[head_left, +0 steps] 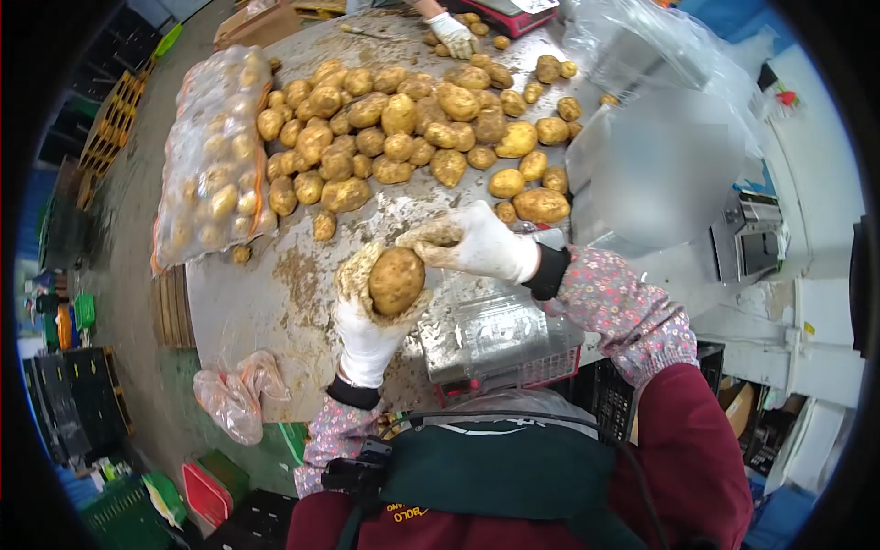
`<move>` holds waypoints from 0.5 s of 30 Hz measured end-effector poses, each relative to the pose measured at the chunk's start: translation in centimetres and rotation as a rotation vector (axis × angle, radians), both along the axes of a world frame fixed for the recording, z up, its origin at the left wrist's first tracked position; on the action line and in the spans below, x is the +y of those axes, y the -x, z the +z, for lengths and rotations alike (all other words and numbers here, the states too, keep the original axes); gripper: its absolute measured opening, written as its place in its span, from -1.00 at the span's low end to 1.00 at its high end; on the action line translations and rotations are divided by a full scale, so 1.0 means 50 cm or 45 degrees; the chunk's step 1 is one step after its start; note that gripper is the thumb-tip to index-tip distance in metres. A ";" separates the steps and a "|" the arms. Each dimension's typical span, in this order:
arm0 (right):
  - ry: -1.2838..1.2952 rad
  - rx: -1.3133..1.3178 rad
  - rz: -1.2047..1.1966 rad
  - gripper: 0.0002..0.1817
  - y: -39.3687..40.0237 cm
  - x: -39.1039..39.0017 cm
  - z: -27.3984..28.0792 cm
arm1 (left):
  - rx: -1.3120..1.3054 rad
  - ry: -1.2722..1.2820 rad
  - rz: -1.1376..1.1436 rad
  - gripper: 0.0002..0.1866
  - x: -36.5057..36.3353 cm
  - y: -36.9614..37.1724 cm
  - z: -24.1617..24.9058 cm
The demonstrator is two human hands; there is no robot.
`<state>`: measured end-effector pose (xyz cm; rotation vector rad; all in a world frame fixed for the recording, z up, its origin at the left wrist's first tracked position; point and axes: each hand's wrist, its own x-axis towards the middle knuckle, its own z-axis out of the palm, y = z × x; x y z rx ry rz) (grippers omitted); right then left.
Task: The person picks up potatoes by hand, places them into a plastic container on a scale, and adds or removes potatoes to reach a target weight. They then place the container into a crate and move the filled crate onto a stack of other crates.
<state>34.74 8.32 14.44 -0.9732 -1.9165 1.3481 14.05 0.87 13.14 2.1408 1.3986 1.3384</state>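
A brown potato (397,281) rests in my left hand (364,335), whose gloved fingers wrap around its side and underside. The white glove is caked with soil on the palm and fingers. My right hand (481,243), in a white glove with dirty fingertips, reaches in from the right. Its fingers are stretched out and slightly bent, fingertips right at the upper edge of the potato. Beyond both hands lies a big heap of soil-covered potatoes (399,115) on the grey table (247,312). Below my right hand stands a shiny metal pan (500,335) with red edging.
A clear net-like bag full of potatoes (215,165) lies along the left table edge. Crumpled plastic (243,394) sits at the front left corner. Across the table, another person's gloved hand (454,35) is beside a red scale (509,16). Clear plastic sheeting (642,55) covers the right side.
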 end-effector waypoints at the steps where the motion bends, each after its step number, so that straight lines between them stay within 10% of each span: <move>1: -0.045 -0.025 -0.055 -0.66 -0.001 0.004 -0.016 | -0.008 -0.004 -0.024 -0.25 -0.010 -0.009 0.004; 3: -0.170 0.072 -0.304 -0.66 -0.010 0.041 -0.061 | -0.720 0.511 -0.173 -0.33 -0.029 -0.024 0.005; 4: -0.503 -0.495 -0.326 -0.68 -0.045 0.086 -0.050 | -0.756 0.589 -0.256 -0.40 -0.035 -0.029 0.000; 8: -0.354 -1.433 -0.262 -0.58 -0.193 0.203 -0.220 | -0.363 0.808 -0.431 -0.49 -0.086 -0.087 -0.013; 15: -0.352 -1.544 -0.278 -0.46 -0.222 0.215 -0.284 | 0.405 0.442 -0.368 -0.48 -0.131 -0.164 -0.073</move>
